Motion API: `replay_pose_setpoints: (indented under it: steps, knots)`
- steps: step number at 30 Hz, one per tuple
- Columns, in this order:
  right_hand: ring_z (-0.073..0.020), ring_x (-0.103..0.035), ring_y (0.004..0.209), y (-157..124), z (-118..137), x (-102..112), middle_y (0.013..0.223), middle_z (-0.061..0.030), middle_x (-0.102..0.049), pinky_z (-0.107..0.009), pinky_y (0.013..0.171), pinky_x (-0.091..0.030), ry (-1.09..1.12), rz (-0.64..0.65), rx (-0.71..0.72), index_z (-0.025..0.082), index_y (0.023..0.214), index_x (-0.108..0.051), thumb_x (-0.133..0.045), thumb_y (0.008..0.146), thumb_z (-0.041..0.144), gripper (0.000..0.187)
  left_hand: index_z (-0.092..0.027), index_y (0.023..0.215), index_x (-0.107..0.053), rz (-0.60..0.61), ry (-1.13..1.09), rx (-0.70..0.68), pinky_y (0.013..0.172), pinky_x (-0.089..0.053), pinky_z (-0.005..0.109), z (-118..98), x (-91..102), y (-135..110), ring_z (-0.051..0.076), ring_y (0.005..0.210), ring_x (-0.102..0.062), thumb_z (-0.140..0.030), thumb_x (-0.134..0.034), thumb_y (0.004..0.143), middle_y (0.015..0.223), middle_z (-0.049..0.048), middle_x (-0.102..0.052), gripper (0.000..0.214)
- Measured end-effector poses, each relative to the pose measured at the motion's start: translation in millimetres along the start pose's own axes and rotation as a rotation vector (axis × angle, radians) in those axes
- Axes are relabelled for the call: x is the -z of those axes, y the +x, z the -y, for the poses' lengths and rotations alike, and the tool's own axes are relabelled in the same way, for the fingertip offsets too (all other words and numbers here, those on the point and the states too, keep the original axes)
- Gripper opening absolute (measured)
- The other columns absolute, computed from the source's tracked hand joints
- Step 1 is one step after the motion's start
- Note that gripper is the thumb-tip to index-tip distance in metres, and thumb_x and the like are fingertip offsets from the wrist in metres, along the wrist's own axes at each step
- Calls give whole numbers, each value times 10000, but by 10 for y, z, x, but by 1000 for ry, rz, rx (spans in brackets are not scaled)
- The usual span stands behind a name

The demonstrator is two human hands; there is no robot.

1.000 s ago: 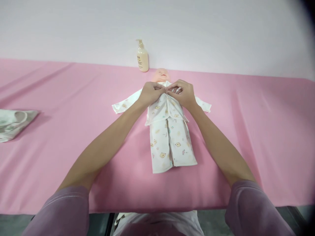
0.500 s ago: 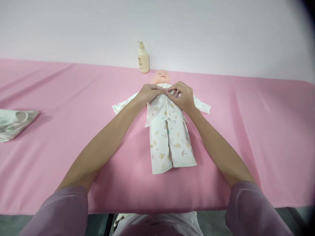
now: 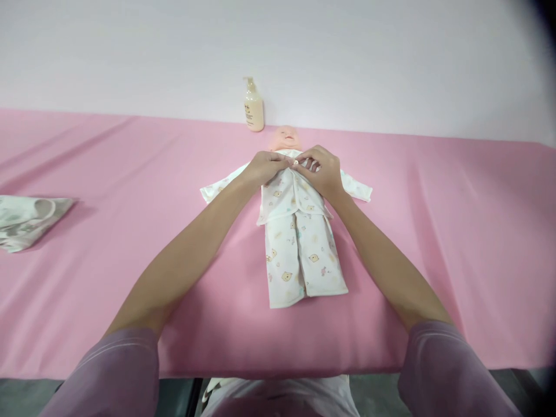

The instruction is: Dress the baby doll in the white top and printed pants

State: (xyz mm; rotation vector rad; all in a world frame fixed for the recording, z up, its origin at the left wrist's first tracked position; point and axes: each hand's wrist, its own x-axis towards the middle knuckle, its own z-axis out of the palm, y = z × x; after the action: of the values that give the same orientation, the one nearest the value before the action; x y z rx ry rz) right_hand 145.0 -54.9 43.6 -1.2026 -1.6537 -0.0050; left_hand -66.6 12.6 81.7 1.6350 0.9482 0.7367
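A baby doll (image 3: pixel 285 138) lies on its back on the pink table (image 3: pixel 130 191), head towards the wall. It wears a white printed shirt (image 3: pixel 284 194) and matching trousers (image 3: pixel 302 260). My left hand (image 3: pixel 263 168) and my right hand (image 3: pixel 319 170) meet at the doll's upper chest, just under its chin. Both hands pinch the shirt's front edges together, fingers curled. The doll's neck and collar are hidden behind my fingers.
A cream pump bottle (image 3: pixel 253 107) stands against the white wall just behind the doll's head. A folded printed cloth (image 3: pixel 26 220) lies at the far left of the table. The table's near edge runs just above my purple sleeves.
My hands have stayed at the doll's collar, with the fingers shifting slightly. The view has tilted a little, so everything sits slightly lower in the frame.
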Motion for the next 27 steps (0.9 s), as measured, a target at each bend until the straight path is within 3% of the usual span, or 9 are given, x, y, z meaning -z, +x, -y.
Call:
replay_pose_setpoints:
  steps: [4, 8, 12, 15, 18, 20, 23, 27]
  knots:
    - [-224, -676, 787, -16, 8, 5, 1049, -90, -793, -429, 824, -621, -15, 21, 22, 255, 1040, -855, -775, 1049, 835, 586, -180, 878, -834, -22, 34, -9, 546, -263, 304, -19, -16, -19, 125, 522, -424, -323, -857, 963, 628, -5, -567, 168]
    - [-222, -664, 783, -37, 6, -9, 1014, -82, -789, -417, 792, -606, -1, -6, -10, 259, 1046, -862, -774, 1045, 837, 584, -172, 885, -809, -65, 123, -50, 568, -339, 296, -41, -30, -43, 141, 570, -495, -331, -833, 972, 660, 2, -604, 183]
    - [-234, -679, 827, -30, -25, 12, 1048, -89, -802, -416, 823, -625, 8, 16, -43, 260, 1071, -848, -745, 1055, 840, 590, -169, 925, -786, -142, 226, -114, 687, -482, 288, 3, -64, -43, 180, 744, -655, -277, -821, 974, 834, 44, -747, 124]
    - [-287, -736, 1050, 57, -88, 71, 1249, -134, -821, -448, 953, -651, -7, 51, -28, 251, 1201, -828, -677, 1124, 717, 496, -184, 1057, -771, -200, 270, -160, 774, -547, 307, 72, -82, -13, 197, 832, -704, -277, -849, 970, 1004, 62, -796, 149]
    - [-344, -719, 1329, 261, -170, 144, 1496, -172, -791, -512, 1135, -630, -42, 192, -78, 221, 1416, -793, -681, 1121, 544, 452, -199, 1241, -767, -233, 332, -245, 901, -587, 355, 126, -48, 82, 224, 950, -739, -278, -812, 1015, 1180, 84, -806, 244]
    - [-358, -730, 1345, 448, -220, 185, 1533, -182, -791, -537, 1186, -611, -60, 343, -131, 191, 1454, -800, -713, 1089, 468, 466, -193, 1305, -791, -242, 411, -336, 1036, -579, 392, 139, 9, 186, 254, 1099, -750, -237, -746, 1048, 1273, 114, -804, 265]
    - [-351, -780, 1180, 711, -281, 208, 1385, -179, -851, -539, 1150, -620, -104, 467, -154, 166, 1291, -879, -815, 1014, 455, 405, -188, 1279, -856, -205, 509, -398, 1131, -541, 420, 131, 115, 354, 291, 1228, -734, -214, -722, 1041, 1326, 138, -824, 274]
    - [-289, -756, 971, 846, -351, 140, 1093, -104, -878, -476, 1025, -624, -33, 405, -159, 188, 1037, -887, -979, 890, 550, 402, -189, 1160, -899, -137, 452, -401, 1058, -536, 372, 127, 180, 469, 279, 1136, -748, -292, -786, 1016, 1270, 120, -871, 210]
